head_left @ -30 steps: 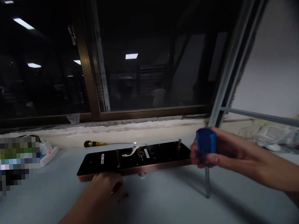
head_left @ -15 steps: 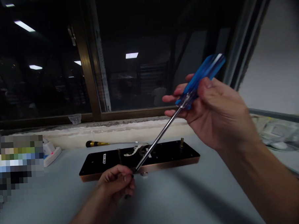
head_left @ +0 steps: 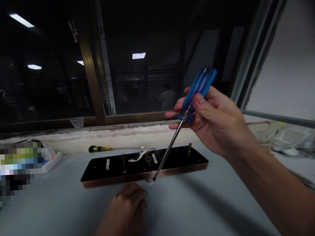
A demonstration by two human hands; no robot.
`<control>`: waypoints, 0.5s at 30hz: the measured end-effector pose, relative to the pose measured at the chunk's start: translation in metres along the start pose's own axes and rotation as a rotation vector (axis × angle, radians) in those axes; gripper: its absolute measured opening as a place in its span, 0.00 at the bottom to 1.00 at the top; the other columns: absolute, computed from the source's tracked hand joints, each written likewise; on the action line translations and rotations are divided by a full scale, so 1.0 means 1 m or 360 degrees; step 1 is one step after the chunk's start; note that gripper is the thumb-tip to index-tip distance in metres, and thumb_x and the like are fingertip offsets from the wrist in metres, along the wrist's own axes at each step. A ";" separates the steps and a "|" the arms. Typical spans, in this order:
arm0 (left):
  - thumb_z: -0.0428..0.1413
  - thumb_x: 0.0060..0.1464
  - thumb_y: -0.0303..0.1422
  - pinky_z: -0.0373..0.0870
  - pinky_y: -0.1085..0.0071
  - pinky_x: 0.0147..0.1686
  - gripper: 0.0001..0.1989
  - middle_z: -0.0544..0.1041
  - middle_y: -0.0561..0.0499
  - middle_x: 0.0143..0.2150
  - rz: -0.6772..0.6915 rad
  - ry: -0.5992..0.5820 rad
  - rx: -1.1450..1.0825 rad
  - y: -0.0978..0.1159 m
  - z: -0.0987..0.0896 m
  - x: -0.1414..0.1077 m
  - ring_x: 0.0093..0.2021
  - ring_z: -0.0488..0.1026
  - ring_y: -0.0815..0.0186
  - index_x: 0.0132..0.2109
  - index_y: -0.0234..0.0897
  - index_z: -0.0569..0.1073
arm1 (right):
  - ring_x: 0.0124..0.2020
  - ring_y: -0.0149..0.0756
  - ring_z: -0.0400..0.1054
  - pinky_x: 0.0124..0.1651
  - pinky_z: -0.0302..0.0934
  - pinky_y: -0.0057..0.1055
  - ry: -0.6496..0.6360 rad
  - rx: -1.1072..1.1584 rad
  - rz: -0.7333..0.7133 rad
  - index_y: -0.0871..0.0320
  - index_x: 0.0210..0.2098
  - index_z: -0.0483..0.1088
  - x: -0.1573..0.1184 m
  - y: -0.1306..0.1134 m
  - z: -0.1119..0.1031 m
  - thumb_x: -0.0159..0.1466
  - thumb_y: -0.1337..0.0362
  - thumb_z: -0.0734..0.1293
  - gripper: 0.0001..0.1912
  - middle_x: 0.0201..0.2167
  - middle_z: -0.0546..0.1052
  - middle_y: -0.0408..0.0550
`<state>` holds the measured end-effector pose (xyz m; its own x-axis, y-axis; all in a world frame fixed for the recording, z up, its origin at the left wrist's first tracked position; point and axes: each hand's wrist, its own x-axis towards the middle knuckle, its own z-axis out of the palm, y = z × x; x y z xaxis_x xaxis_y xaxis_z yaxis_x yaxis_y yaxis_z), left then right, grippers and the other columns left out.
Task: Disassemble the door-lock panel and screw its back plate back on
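Observation:
My right hand [head_left: 212,115] is closed around the blue handle of a screwdriver [head_left: 199,88]. Its metal shaft slants down and left, and the dark tip appears just in front of a long black panel [head_left: 172,159] with copper-coloured edges. Whether the tip touches anything I cannot tell. Below the panel's front edge, my left hand [head_left: 125,210] is curled near the table; its fingertips are mostly hidden. The panel lies flat and bears brass posts [head_left: 124,163], a white strip [head_left: 140,156] and small labels. A round metal piece [head_left: 149,180] shows at its front edge.
Behind the panel lies a second screwdriver [head_left: 101,148] with a yellow and black handle. A white power strip [head_left: 52,162] stands at left. Clear plastic bags and cables [head_left: 289,147] are at right. A clear plastic cup [head_left: 77,122] sits on the window ledge [head_left: 126,124].
The blue screwdriver and my right hand have moved left and slightly down. My left hand has come away from the screwdriver tip and lowered, turning its back upward.

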<state>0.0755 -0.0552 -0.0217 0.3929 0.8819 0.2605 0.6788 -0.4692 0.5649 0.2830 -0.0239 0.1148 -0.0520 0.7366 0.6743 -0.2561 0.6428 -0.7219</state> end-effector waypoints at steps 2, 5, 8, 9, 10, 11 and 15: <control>0.48 0.49 0.25 0.64 0.62 0.42 0.13 0.76 0.45 0.38 -0.0021 -0.0130 0.0121 0.000 0.002 0.000 0.41 0.71 0.57 0.34 0.38 0.77 | 0.33 0.34 0.74 0.29 0.72 0.30 -0.0031 -0.0037 0.0020 0.54 0.37 0.62 -0.001 -0.001 0.000 0.57 0.56 0.67 0.12 0.29 0.71 0.39; 0.49 0.49 0.26 0.64 0.62 0.42 0.12 0.77 0.45 0.37 -0.0104 -0.0250 0.0153 0.002 0.002 0.002 0.40 0.70 0.57 0.32 0.37 0.78 | 0.33 0.33 0.73 0.28 0.72 0.29 -0.0067 -0.0052 0.0052 0.53 0.36 0.62 -0.003 -0.002 0.000 0.57 0.55 0.67 0.14 0.29 0.71 0.39; 0.49 0.49 0.26 0.62 0.63 0.42 0.12 0.77 0.46 0.35 -0.0143 -0.0250 0.0110 0.004 0.001 0.004 0.39 0.70 0.59 0.29 0.38 0.77 | 0.33 0.33 0.74 0.28 0.72 0.29 -0.0079 -0.0033 0.0068 0.54 0.37 0.61 -0.004 -0.001 0.000 0.57 0.55 0.67 0.13 0.29 0.71 0.39; 0.49 0.49 0.25 0.62 0.64 0.42 0.12 0.77 0.47 0.34 -0.0144 -0.0239 0.0094 0.004 0.001 0.004 0.38 0.70 0.60 0.28 0.38 0.77 | 0.33 0.33 0.74 0.28 0.72 0.30 -0.0079 -0.0023 0.0067 0.54 0.37 0.61 -0.004 0.000 -0.001 0.57 0.56 0.67 0.13 0.29 0.71 0.39; 0.49 0.49 0.25 0.61 0.64 0.41 0.12 0.76 0.48 0.33 -0.0138 -0.0229 0.0086 0.004 0.001 0.005 0.38 0.69 0.60 0.27 0.39 0.76 | 0.33 0.34 0.74 0.28 0.72 0.30 -0.0078 -0.0015 0.0067 0.54 0.37 0.61 -0.004 0.000 -0.001 0.58 0.56 0.67 0.13 0.29 0.72 0.40; 0.49 0.49 0.25 0.61 0.64 0.41 0.12 0.76 0.48 0.32 -0.0125 -0.0223 0.0090 0.004 0.001 0.005 0.37 0.69 0.60 0.26 0.38 0.76 | 0.33 0.34 0.74 0.28 0.72 0.30 -0.0076 -0.0007 0.0066 0.55 0.37 0.61 -0.004 0.000 -0.001 0.58 0.57 0.66 0.12 0.29 0.72 0.40; 0.48 0.51 0.26 0.59 0.63 0.40 0.11 0.75 0.47 0.31 0.0009 -0.0202 0.0162 0.000 0.005 0.003 0.36 0.68 0.59 0.26 0.38 0.73 | 0.33 0.33 0.74 0.28 0.72 0.29 -0.0074 0.0010 0.0075 0.55 0.37 0.62 -0.004 0.001 -0.002 0.59 0.58 0.66 0.11 0.29 0.72 0.40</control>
<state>0.0799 -0.0525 -0.0244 0.4677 0.8695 0.1589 0.7330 -0.4820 0.4800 0.2849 -0.0257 0.1104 -0.1088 0.7554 0.6462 -0.2583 0.6062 -0.7522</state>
